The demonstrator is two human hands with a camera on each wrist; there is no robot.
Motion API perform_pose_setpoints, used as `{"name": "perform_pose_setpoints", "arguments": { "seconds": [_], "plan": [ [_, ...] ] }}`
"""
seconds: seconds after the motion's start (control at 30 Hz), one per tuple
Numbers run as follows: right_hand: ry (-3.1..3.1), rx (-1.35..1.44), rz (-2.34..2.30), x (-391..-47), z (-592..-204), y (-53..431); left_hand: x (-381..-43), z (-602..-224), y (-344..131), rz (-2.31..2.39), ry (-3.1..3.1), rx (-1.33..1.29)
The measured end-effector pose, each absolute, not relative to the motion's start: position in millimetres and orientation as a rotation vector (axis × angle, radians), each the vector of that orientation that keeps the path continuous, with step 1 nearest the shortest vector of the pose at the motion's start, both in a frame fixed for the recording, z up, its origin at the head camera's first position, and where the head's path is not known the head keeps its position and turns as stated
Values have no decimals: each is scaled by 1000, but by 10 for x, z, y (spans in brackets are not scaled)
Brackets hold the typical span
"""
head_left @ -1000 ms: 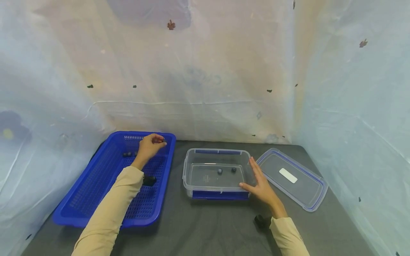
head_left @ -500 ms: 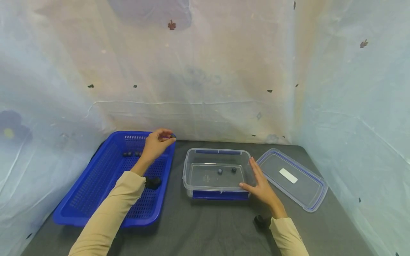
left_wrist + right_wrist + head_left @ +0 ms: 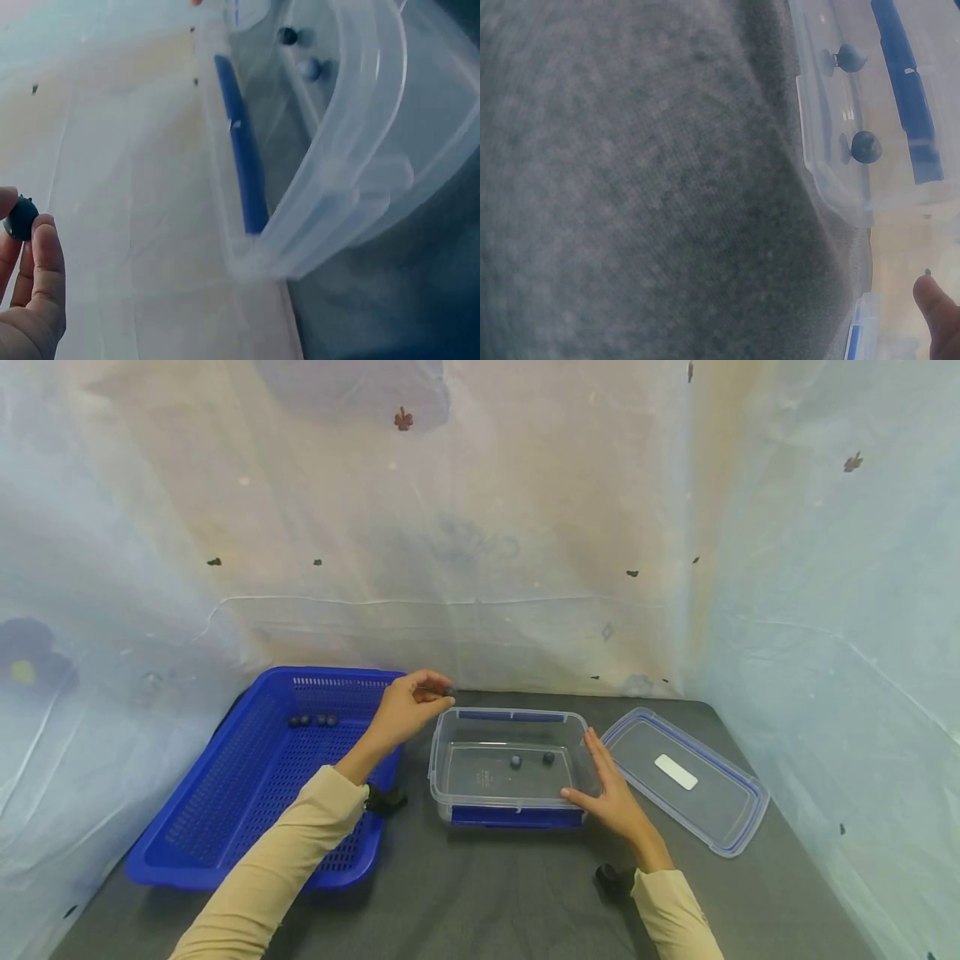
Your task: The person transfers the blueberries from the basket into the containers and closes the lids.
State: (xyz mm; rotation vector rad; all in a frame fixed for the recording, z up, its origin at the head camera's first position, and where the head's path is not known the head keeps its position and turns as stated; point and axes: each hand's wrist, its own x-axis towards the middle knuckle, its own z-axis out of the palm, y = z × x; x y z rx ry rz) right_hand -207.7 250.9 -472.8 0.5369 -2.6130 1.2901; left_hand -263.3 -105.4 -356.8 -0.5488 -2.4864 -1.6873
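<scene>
My left hand (image 3: pixel 401 714) pinches a dark blueberry (image 3: pixel 22 219) between thumb and fingertips, its small crown showing in the left wrist view. In the head view that hand is by the back left corner of a clear plastic container (image 3: pixel 480 802) with blue latches. Two blueberries, one bluish (image 3: pixel 515 762) and one darker (image 3: pixel 548 758), lie on the container's floor. My right hand (image 3: pixel 618 802) rests at the container's right end, thumb at the front rim and fingers straight along the side. Only a fingertip (image 3: pixel 932 298) shows in the right wrist view.
A blue perforated basket (image 3: pixel 247 802) stands at left, with several blueberries (image 3: pixel 322 719) near its back. The clear lid (image 3: pixel 705 802), with a white label, lies right of the container on the grey cloth (image 3: pixel 465 902). A pale plastic sheet (image 3: pixel 517 527) hangs behind.
My left hand has moved right, out of the basket and over its rim toward the container, carrying the blueberry. The right hand has stayed at the container's end.
</scene>
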Motion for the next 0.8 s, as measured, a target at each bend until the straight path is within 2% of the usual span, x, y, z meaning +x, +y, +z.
{"name": "perform_pose_setpoints", "arguments": {
  "seconds": [0.8],
  "plan": [
    [-2632,534,1280,-2080,-4724,2511,-2653,-4080,-461,-1566,-2748,-719]
  ]
}}
